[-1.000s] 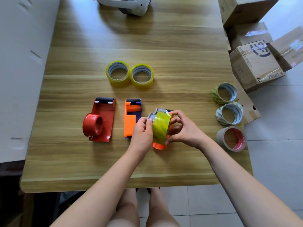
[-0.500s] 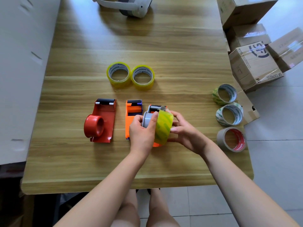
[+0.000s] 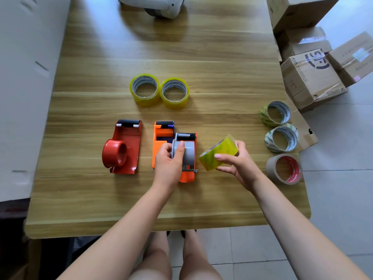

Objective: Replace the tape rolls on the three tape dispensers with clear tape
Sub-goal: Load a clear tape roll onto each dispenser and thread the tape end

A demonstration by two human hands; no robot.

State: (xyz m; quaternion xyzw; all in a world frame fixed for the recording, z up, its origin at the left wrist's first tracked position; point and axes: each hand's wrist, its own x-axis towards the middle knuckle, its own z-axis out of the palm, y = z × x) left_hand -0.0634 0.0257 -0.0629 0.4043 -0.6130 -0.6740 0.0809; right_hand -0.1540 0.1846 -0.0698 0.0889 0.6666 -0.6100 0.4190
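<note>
Three tape dispensers lie in a row on the wooden table [image 3: 201, 57]: a red dispenser [image 3: 123, 148] with a bare hub, an orange and purple dispenser [image 3: 162, 132], and an orange dispenser with a grey hub [image 3: 188, 156]. My left hand [image 3: 169, 160] grips the grey hub. My right hand [image 3: 236, 160] holds a yellowish clear tape roll [image 3: 219, 153] just right of that dispenser, off the hub. Two more clear tape rolls [image 3: 144, 89] [image 3: 174, 92] lie flat behind the dispensers.
Three other rolls sit at the table's right edge: two green-printed rolls [image 3: 275, 113] [image 3: 281, 139] and a brown roll [image 3: 284, 168]. Cardboard boxes [image 3: 310, 77] are stacked on the floor at the right. A white headset [image 3: 157, 5] lies at the far edge. A grey wall borders the left.
My right hand has pulled the clear roll off the grey hub and moved it to the right. My left hand stays on the dispenser's hub.
</note>
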